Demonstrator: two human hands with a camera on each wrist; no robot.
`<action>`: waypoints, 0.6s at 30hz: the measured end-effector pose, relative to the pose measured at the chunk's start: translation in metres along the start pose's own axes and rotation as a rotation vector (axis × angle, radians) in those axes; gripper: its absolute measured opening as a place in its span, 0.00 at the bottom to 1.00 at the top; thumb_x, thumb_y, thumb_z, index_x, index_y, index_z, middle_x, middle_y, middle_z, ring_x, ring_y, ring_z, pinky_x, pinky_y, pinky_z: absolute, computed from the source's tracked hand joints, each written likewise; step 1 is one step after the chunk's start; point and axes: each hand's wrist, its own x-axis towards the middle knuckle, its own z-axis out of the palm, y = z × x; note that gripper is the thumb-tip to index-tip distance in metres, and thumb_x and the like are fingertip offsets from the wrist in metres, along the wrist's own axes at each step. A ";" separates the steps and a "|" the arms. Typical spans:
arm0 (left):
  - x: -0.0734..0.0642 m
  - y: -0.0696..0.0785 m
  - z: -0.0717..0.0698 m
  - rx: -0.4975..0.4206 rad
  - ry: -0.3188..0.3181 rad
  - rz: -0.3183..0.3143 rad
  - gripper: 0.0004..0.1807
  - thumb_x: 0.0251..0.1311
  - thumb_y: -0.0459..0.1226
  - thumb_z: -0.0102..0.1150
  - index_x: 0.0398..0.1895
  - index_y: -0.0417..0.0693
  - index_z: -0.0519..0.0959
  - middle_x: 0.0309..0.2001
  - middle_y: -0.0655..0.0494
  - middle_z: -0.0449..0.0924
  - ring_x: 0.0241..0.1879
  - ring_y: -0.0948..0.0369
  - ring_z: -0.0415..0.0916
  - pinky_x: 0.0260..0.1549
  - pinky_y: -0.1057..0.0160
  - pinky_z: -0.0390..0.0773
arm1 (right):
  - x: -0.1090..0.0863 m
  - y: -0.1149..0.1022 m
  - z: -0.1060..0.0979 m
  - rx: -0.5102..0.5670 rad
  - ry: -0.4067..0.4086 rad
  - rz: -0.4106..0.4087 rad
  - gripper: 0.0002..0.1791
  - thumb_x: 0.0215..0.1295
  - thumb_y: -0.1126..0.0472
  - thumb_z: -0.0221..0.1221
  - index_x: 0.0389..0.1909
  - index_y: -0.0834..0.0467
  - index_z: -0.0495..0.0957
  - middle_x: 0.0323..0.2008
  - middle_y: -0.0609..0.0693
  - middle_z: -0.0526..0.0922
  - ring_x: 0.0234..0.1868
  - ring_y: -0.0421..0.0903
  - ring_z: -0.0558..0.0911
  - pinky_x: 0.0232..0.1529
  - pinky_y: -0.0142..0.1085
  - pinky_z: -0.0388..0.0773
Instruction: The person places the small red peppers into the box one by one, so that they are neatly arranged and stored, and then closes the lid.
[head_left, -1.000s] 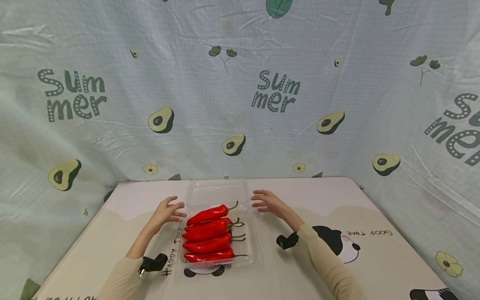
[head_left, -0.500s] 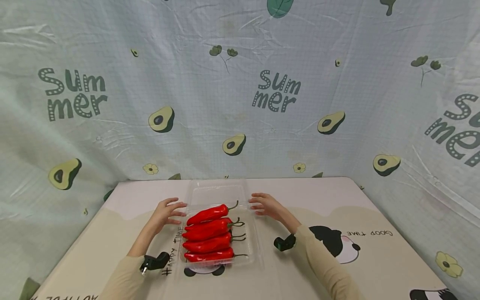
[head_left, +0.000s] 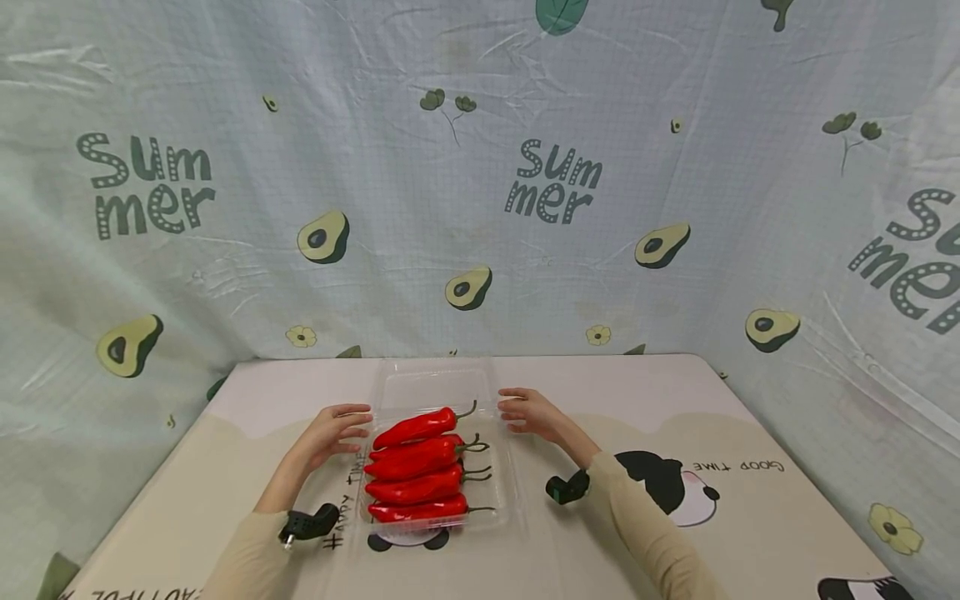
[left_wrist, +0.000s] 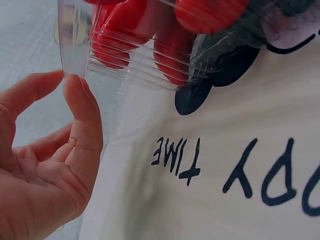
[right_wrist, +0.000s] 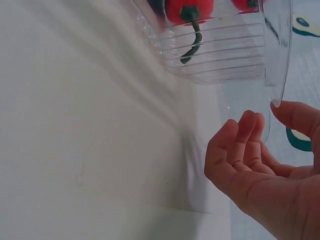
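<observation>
A clear plastic clamshell box (head_left: pixel 498 496) lies on the table with its lid (head_left: pixel 435 387) folded back, away from me. Several long red chili peppers (head_left: pixel 416 457) lie across its base, their green stems to the right. My left hand (head_left: pixel 330 435) is at the box's far left corner. In the left wrist view, its thumb and a finger (left_wrist: pixel 82 100) pinch the rim. My right hand (head_left: pixel 536 417) is at the far right corner. The right wrist view has its thumb touching the rim, the other fingers (right_wrist: pixel 247 132) bent loosely below, apart from the thumb.
A pale printed cloth covers the table (head_left: pixel 600 550), with panda drawings and lettering. Behind and to the right hangs a light curtain (head_left: pixel 390 200) with avocado prints. Each wrist wears a small black camera, such as the left camera (head_left: pixel 311 522).
My left hand has come slightly right and down, its fingers closing in on the box rim. My right hand has shifted a little left to the rim. The box and peppers stay put.
</observation>
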 end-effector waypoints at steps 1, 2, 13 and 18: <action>0.000 0.000 0.001 -0.001 0.001 -0.001 0.30 0.60 0.44 0.50 0.60 0.32 0.60 0.55 0.36 0.68 0.33 0.66 0.75 0.33 0.65 0.79 | 0.000 0.000 0.000 0.002 0.000 -0.003 0.28 0.63 0.61 0.51 0.62 0.65 0.58 0.54 0.61 0.68 0.41 0.44 0.74 0.35 0.31 0.74; 0.000 0.000 0.001 -0.002 -0.002 -0.001 0.30 0.60 0.43 0.50 0.60 0.32 0.60 0.55 0.37 0.68 0.33 0.66 0.75 0.32 0.65 0.79 | 0.000 0.001 0.000 0.007 0.003 -0.004 0.28 0.63 0.61 0.51 0.62 0.64 0.58 0.52 0.59 0.69 0.40 0.44 0.74 0.35 0.31 0.74; 0.001 -0.005 0.000 0.005 -0.017 0.017 0.29 0.59 0.42 0.52 0.60 0.33 0.61 0.52 0.40 0.73 0.34 0.65 0.75 0.34 0.64 0.79 | 0.001 0.004 0.001 0.026 0.000 -0.012 0.29 0.62 0.60 0.52 0.63 0.63 0.58 0.51 0.57 0.69 0.40 0.44 0.73 0.34 0.32 0.73; 0.001 -0.005 -0.001 -0.013 -0.030 0.027 0.30 0.59 0.42 0.52 0.60 0.33 0.60 0.47 0.46 0.76 0.33 0.65 0.75 0.34 0.65 0.79 | 0.001 0.003 0.000 0.040 -0.010 -0.018 0.29 0.62 0.62 0.52 0.63 0.62 0.57 0.48 0.55 0.71 0.39 0.44 0.73 0.35 0.33 0.73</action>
